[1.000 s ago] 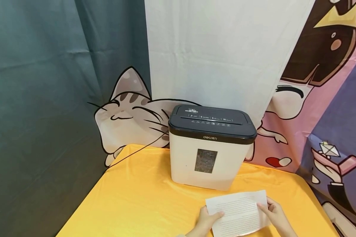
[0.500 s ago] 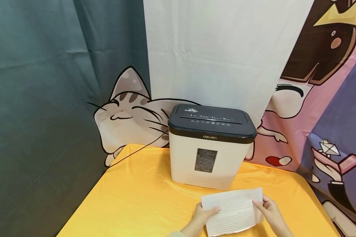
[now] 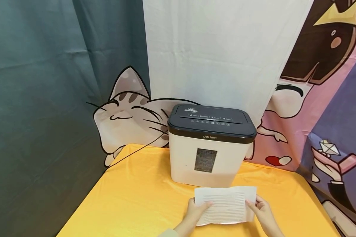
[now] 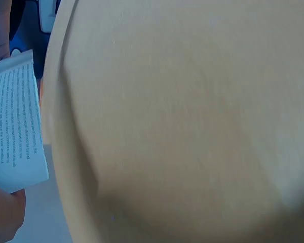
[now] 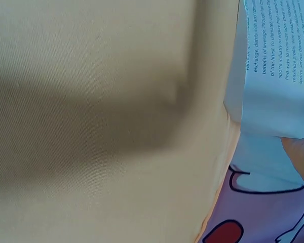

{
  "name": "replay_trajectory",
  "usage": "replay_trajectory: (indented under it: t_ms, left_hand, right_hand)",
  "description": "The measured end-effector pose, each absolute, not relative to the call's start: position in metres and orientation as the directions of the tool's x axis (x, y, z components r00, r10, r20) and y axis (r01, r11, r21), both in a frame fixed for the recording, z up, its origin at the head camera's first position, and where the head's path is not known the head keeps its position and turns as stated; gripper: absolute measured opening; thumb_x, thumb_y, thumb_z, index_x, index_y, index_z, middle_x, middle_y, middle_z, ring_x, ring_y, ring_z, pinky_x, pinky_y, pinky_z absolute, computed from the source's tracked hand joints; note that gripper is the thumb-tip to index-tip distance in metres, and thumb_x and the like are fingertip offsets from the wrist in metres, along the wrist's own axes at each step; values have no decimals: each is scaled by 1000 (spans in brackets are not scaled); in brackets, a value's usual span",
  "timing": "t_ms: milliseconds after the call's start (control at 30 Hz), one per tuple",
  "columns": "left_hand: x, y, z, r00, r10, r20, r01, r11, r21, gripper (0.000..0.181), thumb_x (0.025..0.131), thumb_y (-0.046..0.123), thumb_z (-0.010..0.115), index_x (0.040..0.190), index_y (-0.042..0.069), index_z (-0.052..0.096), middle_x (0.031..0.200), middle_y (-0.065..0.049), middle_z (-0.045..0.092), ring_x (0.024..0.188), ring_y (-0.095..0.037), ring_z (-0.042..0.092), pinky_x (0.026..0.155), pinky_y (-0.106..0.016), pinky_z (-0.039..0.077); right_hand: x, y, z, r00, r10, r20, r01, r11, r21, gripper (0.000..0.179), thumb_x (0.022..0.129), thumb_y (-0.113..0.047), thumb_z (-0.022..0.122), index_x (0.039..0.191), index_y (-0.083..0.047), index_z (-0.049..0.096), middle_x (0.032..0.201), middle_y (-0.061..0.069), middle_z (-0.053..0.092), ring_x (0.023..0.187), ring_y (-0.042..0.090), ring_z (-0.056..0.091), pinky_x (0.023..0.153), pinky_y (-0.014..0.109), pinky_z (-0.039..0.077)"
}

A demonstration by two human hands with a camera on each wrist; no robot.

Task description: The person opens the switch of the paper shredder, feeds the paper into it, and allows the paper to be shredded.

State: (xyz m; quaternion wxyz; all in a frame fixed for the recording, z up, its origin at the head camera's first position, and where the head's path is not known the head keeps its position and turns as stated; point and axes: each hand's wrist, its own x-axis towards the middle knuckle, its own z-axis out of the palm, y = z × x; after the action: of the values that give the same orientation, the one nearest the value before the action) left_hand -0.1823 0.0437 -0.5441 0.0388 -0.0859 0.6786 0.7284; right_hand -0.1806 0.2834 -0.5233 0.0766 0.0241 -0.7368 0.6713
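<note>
A white sheet of paper (image 3: pixel 225 204) printed with lines of text is held low over the table in front of the shredder. My left hand (image 3: pixel 193 212) pinches its left edge, thumb on top of the print. At the right edge my right hand (image 3: pixel 262 210) grips it the same way, other fingers behind the sheet. The left wrist view catches the paper (image 4: pixel 15 121) at its left border; the right wrist view shows part of the text on the paper (image 5: pixel 278 101). Just behind stands a white paper shredder (image 3: pixel 184 161) with a dark top, feed slot and small front window.
A yellow cloth (image 3: pixel 130 197) covers the table. A thin black cord (image 3: pixel 136 151) runs from the shredder's left side to the table's left edge. Behind the table hang a grey-green curtain (image 3: pixel 41 115) and a cartoon-printed cloth (image 3: pixel 225 49).
Both hands have moved left and slightly up with the paper, bringing it closer to the shredder's front. The sheet's edges now lie more level in the head view.
</note>
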Motion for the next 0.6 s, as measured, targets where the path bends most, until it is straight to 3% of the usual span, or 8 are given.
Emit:
replay_trajectory:
  t_ms: [200, 333, 433, 600]
  left_hand:
    - [-185, 31, -543, -991, -67, -112, -106, -76, 991, 44, 73, 12, 79, 103, -8, 53, 92, -9, 64, 75, -10, 57, 69, -22, 49]
    - [-188, 21, -543, -997, -26, -72, -69, -113, 991, 33, 73, 6, 78, 96, -11, 61, 85, -12, 70, 66, -7, 59, 63, -19, 50]
    - [-191, 13, -545, -998, 17, -64, -65, -139, 988, 28, 74, 4, 77, 95, -11, 64, 83, -13, 71, 64, -5, 60, 62, -19, 51]
    - [-192, 3, -544, -996, 58, -69, -77, -149, 986, 28, 76, 6, 76, 96, -9, 63, 82, -9, 71, 65, -7, 62, 63, -20, 52]
  right_hand:
    - [-179, 273, -532, -985, 78, 153, -147, 74, -986, 32, 90, 4, 55, 98, -26, 64, 84, -13, 69, 78, 0, 63, 66, 17, 51]
    - [-178, 265, -535, -991, 118, 64, -51, 112, -992, 17, 90, 1, 58, 101, -9, 66, 83, -10, 70, 77, 2, 64, 67, 18, 51]
    - [-177, 260, -535, -995, 95, 29, -16, 128, -992, 18, 89, -1, 59, 106, 6, 62, 85, -9, 70, 78, 4, 64, 69, 20, 51]
    - [-175, 259, -535, -1000, -18, 18, -20, 111, -994, 18, 91, -2, 58, 107, 0, 64, 89, -12, 70, 83, 3, 64, 72, 20, 52]
